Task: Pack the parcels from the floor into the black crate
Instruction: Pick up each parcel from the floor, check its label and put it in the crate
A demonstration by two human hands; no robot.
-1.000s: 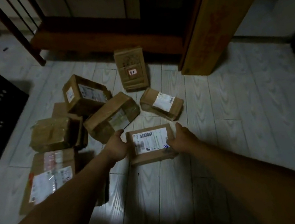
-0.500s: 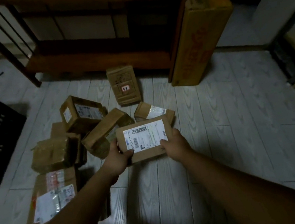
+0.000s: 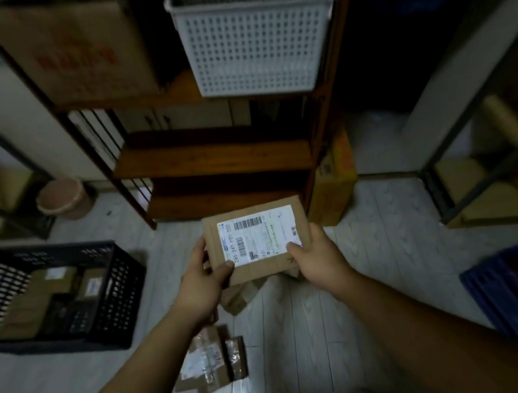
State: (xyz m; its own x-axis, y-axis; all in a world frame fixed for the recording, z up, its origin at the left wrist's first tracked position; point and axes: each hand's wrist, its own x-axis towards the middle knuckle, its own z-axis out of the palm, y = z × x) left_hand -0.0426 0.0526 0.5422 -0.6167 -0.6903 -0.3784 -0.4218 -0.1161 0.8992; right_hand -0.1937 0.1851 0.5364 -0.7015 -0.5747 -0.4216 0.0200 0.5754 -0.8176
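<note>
Forearms reach out from the bottom of the view over a pale plank floor (image 3: pixel 311 343). Between them, low on the floor, lies a taped parcel (image 3: pixel 210 360) with a crumpled label. Beyond it the left hand (image 3: pixel 198 285) and the right hand (image 3: pixel 318 257) clasp a flat brown parcel (image 3: pixel 258 241) by its two lower corners, thumbs on top, fingers wrapped under the edges. It is held in the air, face up, its white shipping label (image 3: pixel 259 237) with barcodes turned toward the camera. Under it, parts of more brown parcels (image 3: pixel 242 294) show on the floor.

To the left, well apart from the hands, the black crate (image 3: pixel 118 290) stands on the floor with several brown parcels (image 3: pixel 49 292) already lying inside. At the right edge a blue crate (image 3: pixel 496 293) holds a labelled package.

Farther back a wooden shelf unit (image 3: pixel 209 160) rises, with a yellow carton (image 3: pixel 335 183) leaning at its right foot, a white perforated basket (image 3: pixel 254 41) and a large cardboard box (image 3: pixel 75 48) on an upper shelf. A pinkish bin (image 3: pixel 62 199) stands at left.
</note>
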